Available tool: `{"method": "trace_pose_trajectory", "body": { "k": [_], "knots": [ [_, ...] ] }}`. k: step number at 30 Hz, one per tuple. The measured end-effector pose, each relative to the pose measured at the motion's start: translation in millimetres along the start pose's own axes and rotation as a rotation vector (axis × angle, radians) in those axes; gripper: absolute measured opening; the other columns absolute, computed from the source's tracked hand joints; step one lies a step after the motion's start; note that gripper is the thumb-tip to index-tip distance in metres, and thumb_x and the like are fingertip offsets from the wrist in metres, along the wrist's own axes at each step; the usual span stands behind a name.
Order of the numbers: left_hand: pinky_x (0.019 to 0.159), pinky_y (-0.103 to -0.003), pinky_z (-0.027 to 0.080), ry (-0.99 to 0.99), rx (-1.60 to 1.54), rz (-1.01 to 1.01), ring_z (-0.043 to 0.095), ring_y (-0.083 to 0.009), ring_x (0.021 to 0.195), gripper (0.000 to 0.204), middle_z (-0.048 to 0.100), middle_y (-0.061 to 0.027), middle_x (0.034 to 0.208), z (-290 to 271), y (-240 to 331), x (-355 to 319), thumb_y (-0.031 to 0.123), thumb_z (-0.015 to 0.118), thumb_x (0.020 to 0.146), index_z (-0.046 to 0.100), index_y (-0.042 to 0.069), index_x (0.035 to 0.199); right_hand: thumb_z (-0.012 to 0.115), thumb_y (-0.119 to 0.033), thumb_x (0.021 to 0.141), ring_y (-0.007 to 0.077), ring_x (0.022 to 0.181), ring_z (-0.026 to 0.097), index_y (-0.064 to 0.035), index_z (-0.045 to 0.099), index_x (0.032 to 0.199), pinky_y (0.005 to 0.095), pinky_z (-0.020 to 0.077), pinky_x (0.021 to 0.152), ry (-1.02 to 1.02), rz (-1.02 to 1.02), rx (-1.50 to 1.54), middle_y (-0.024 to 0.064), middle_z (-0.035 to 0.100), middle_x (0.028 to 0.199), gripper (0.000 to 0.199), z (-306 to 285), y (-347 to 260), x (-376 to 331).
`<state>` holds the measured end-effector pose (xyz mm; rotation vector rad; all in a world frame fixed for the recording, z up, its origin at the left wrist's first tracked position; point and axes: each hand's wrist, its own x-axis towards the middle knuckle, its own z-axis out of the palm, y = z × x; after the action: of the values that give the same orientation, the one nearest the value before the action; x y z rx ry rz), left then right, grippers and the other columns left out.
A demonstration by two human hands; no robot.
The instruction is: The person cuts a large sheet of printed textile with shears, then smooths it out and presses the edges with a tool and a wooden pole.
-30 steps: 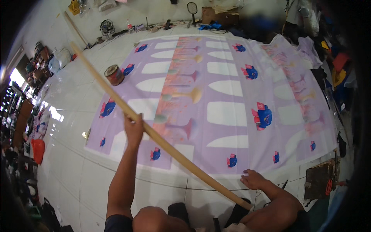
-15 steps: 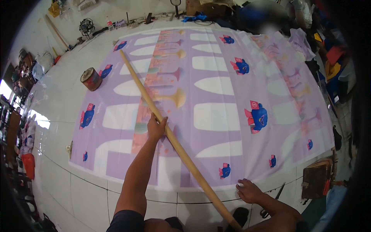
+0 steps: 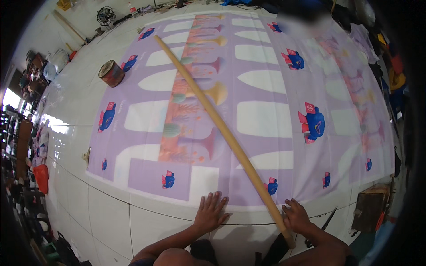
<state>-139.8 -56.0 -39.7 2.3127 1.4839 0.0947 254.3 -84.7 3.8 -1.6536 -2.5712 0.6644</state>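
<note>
Press gently with left hand [image 3: 211, 213], flat, spread and empty, at printed sheet [image 3: 262, 119] near edge; steady pole [image 3: 240, 154] lying diagonally across it with right hand [image 3: 296, 216], half-curled alongside, hard to judge whether gripping

Soft, moderate indoor light with a slightly hazy cast falls across a pale floor [image 3: 108, 208] and a printed cloth [image 3: 264, 117]. A bright opening [image 3: 11, 98] at the far left is blown out to white, and patches of glare shine off the floor near it. Soft grey shadows lie on the floor below the hands [image 3: 212, 214]. Clutter [image 3: 396, 66] along the right is dim. A smeared, out-of-focus patch covers part of the top right. Fisheye distortion bends straight floor lines into curves, and the corners fade to black
</note>
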Motion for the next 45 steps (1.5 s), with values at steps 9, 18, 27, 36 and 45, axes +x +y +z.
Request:
{"method": "trace_pose_trajectory", "body": {
  "k": [9, 18, 27, 36, 45],
  "knots": [
    [0.111, -0.067, 0.021, 0.125, 0.012, 0.113, 0.029, -0.0488, 0.142, 0.070, 0.026, -0.0288, 0.156, 14.8, -1.0, -11.8, 0.060, 0.050, 0.095, 0.038, 0.021, 0.152, 0.062, -0.018, 0.075, 0.0393, 0.121, 0.052, -0.0007, 0.068, 0.113, 0.0519, 0.0410, 0.100, 0.113, 0.048, 0.045, 0.0193, 0.056, 0.129, 0.042, 17.6, 0.2, -4.0],
    [0.111, -0.066, 0.023, 0.087, 0.139, 0.094, 0.033, -0.0454, 0.140, 0.071, 0.031, -0.0237, 0.155, -2.2, 9.7, -14.4, 0.064, 0.048, 0.093, 0.043, 0.019, 0.149, 0.071, -0.031, 0.080, 0.0332, 0.109, 0.057, -0.0026, 0.067, 0.103, 0.0484, 0.0409, 0.093, 0.079, 0.193, -0.149, 0.0170, 0.059, 0.110, 0.037, -11.0, -46.7, 8.1],
    [0.112, -0.062, 0.027, 0.067, 0.087, 0.157, 0.034, -0.0408, 0.141, 0.073, 0.036, -0.0202, 0.153, 5.8, 7.7, -9.9, 0.063, 0.047, 0.095, 0.043, 0.012, 0.148, 0.062, -0.023, 0.093, 0.0406, 0.099, 0.056, -0.0012, 0.049, 0.130, 0.0492, 0.0463, 0.086, 0.219, 0.303, 0.225, 0.0227, 0.055, 0.108, 0.045, -70.2, -12.3, -7.2],
    [0.111, -0.062, 0.027, -0.016, 0.114, 0.150, 0.035, -0.0410, 0.140, 0.075, 0.037, -0.0200, 0.152, 2.5, 13.1, -4.3, 0.064, 0.044, 0.095, 0.041, 0.011, 0.148, 0.059, -0.027, 0.096, 0.0380, 0.088, 0.057, -0.0126, 0.043, 0.147, 0.0486, 0.0490, 0.078, 0.265, 0.217, 0.196, 0.0187, 0.058, 0.094, 0.055, 1.7, -75.1, 105.7],
    [0.111, -0.063, 0.028, 0.030, 0.116, 0.161, 0.038, -0.0444, 0.137, 0.077, 0.041, -0.0235, 0.147, -7.0, 11.9, -8.0, 0.062, 0.056, 0.089, 0.046, 0.009, 0.144, 0.064, -0.028, 0.093, 0.0341, 0.081, 0.056, -0.0161, 0.050, 0.142, 0.0450, 0.0495, 0.072, 0.432, 0.460, 0.149, 0.0172, 0.053, 0.093, 0.052, 41.3, -133.3, 165.7]
  ]
}}
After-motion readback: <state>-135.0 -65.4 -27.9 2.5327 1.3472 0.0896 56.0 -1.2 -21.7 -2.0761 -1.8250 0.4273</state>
